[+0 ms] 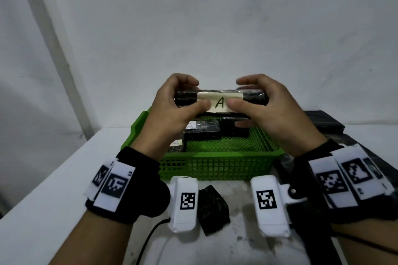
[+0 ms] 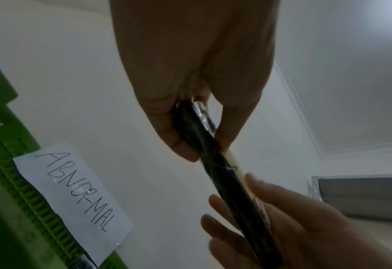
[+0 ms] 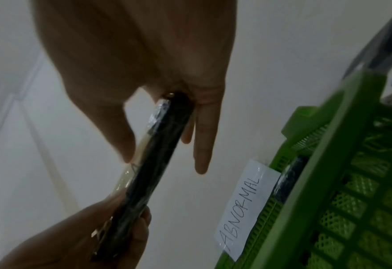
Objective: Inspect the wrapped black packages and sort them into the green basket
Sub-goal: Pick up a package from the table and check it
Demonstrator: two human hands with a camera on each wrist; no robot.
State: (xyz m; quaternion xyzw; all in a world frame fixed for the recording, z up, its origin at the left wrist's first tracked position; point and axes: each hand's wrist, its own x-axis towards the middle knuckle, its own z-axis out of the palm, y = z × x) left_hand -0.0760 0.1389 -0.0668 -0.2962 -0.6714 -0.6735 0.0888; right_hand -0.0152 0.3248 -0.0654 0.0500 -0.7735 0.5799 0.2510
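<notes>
Both hands hold one wrapped black package (image 1: 254, 98) level above the green basket (image 1: 217, 165). Its pale label (image 1: 219, 102) reads "A" and faces me. My left hand (image 1: 178, 103) grips the package's left end, thumb in front, fingers behind. My right hand (image 1: 265, 103) grips the right end the same way. The left wrist view shows the package (image 2: 215, 163) edge-on between both hands, and so does the right wrist view of it (image 3: 153, 163). Several wrapped black packages (image 1: 204, 130) lie inside the basket at its back left.
A paper sign reading "ABNORMAL" (image 2: 75, 196) is stuck on the basket's far side. One crumpled black package (image 1: 212, 208) lies on the white table (image 1: 53, 178) in front of the basket. More dark packages (image 1: 325, 121) sit at the right. A white wall stands close behind.
</notes>
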